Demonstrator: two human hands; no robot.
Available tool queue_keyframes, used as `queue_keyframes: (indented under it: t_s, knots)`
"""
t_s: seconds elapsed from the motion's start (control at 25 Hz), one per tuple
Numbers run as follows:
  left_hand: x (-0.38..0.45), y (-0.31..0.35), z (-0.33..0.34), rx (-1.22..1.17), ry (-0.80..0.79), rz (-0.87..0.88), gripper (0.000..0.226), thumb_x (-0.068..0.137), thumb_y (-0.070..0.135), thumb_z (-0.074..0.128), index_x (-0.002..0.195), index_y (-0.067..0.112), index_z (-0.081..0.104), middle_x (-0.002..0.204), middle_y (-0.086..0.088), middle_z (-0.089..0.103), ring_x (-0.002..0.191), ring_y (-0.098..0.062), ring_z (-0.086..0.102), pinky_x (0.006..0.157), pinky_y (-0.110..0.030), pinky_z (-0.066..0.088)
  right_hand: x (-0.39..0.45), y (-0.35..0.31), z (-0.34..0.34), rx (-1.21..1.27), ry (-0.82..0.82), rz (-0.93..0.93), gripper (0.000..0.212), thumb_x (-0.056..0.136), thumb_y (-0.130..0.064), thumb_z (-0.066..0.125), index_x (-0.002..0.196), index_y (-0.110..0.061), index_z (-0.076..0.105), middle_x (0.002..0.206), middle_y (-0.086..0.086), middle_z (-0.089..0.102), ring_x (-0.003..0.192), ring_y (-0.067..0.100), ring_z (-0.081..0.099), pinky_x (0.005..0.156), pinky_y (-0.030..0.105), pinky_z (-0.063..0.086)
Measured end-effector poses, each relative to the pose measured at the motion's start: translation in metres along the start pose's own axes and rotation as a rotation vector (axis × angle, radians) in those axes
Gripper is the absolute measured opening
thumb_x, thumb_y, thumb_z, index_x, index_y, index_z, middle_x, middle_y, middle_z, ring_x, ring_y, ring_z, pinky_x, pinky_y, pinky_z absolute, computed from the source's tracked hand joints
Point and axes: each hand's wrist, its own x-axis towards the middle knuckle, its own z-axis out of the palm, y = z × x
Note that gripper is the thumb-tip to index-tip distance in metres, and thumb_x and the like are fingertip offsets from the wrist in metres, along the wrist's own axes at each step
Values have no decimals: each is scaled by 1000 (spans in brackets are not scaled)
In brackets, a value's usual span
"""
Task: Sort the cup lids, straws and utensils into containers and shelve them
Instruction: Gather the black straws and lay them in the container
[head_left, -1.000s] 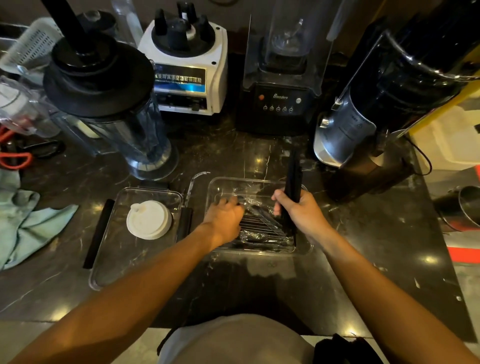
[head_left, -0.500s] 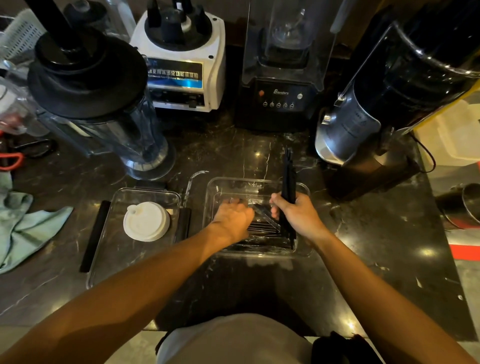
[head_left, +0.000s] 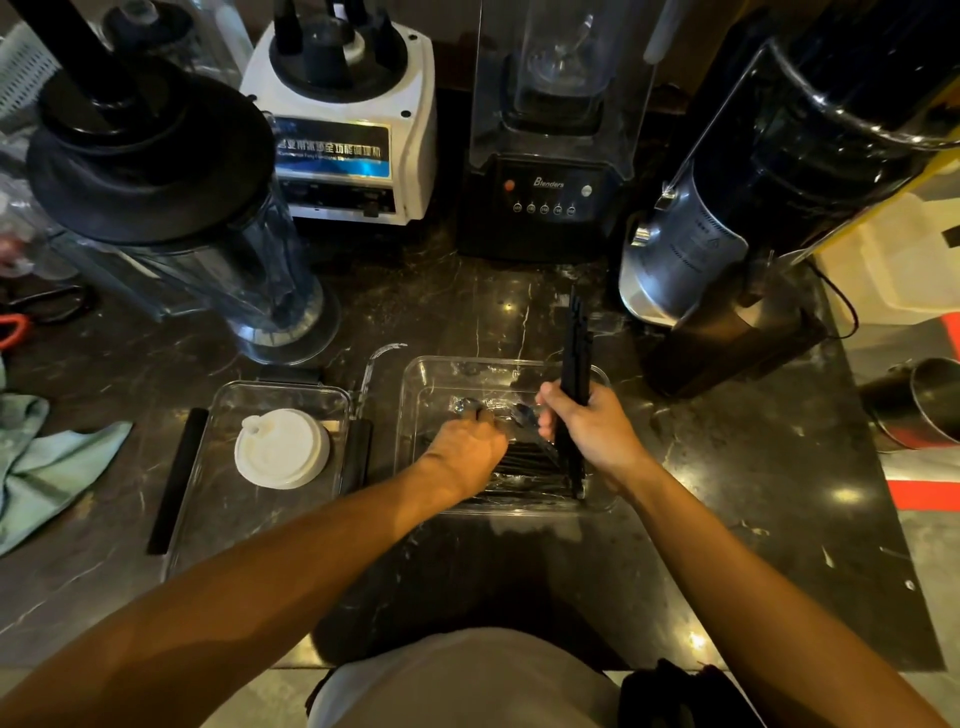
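The right hand (head_left: 589, 434) is gripping a bundle of black straws (head_left: 574, 364), fingers curled round it, and the bundle is standing nearly upright with its lower end resting inside the clear tub (head_left: 415, 395) at the counter's centre and its top pointing toward twelve o'clock. The left hand (head_left: 467, 449) is reaching down into the same tub, knuckles up and fingers bent over the loose black straws (head_left: 524, 460) lying flat on the bottom; whether it is pinching anything I cannot tell, since the fingertips are hidden. Something shiny and wrapped in clear plastic (head_left: 470, 405) is lying in the tub just beyond that hand, at about twelve o'clock from it. At nine o'clock from the tub, a second clear tub (head_left: 218, 410) is sitting just beside it, holding a stack of white cup lids (head_left: 282, 448). A green cloth (head_left: 47, 462) is lying farther out at nine o'clock. Blenders are standing along the back: a clear jug with a black lid (head_left: 156, 171) at ten o'clock, a white base (head_left: 343, 130) at eleven, and a black machine (head_left: 553, 182) at twelve.
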Motion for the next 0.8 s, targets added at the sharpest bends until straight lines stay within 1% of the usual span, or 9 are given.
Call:
queue_keyframes:
  t_s: [0.08,0.16,0.24,0.32,0.44,0.52,0.6,0.72,0.8]
  knots:
    - [-1,0,4,-13,-5,-12,44,93,14,62,134,3,51,127,-17,60,111,-32,64,88,-39,53,-3,-3,0,8,-4,-21,23,106,-19,56,101,1,67,70,6,62,65,18,61,67,28,55]
    - [-3,-2,5,-34,-18,-30,45,95,14,60,136,1,45,128,-21,58,109,-34,64,88,-41,54,-6,-8,1,23,-1,-45,25,106,-17,55,104,6,66,71,8,61,66,18,60,67,27,55]
    - [-6,-4,3,-70,-47,-29,41,97,10,56,135,-1,46,130,-24,54,107,-35,64,90,-41,57,-7,-12,0,45,3,-68,28,106,-17,55,107,9,65,73,11,61,69,21,60,69,29,55]
    - [-10,-6,-3,-135,-67,-5,36,99,8,53,134,0,49,131,-23,54,108,-34,65,94,-40,56,-8,-16,-2,64,11,-86,28,106,-19,56,108,7,65,73,11,62,71,24,61,72,34,55]
    - [-16,-12,-19,-225,-22,7,29,100,17,54,127,7,55,116,-13,68,105,-28,68,95,-39,54,-9,-21,-7,101,31,-103,27,106,-20,56,108,5,65,72,9,63,72,25,61,74,36,54]
    - [-23,-21,-34,-238,12,-4,27,101,24,53,123,10,57,106,-8,71,95,-23,69,87,-36,56,-10,-26,-9,140,59,-122,27,106,-21,55,109,5,65,72,9,63,72,25,61,73,34,55]
    - [-31,-31,-47,-227,40,-10,24,102,28,51,117,11,60,98,-3,69,85,-18,67,80,-33,58,-8,-30,-12,161,101,-145,27,106,-22,55,109,2,66,71,6,62,71,24,62,74,34,56]
    - [-46,-49,-58,-353,-18,-51,21,103,32,50,109,15,60,88,3,60,79,-15,60,81,-35,56,-8,-37,-16,189,139,-201,28,107,-25,55,107,1,66,68,5,57,66,20,58,72,36,55]
    - [-52,-60,-59,-492,-11,-73,20,103,34,51,105,17,61,78,5,62,68,-11,61,68,-29,54,-9,-42,-18,207,162,-242,25,106,-27,55,100,-5,65,65,3,53,62,17,55,70,37,52]
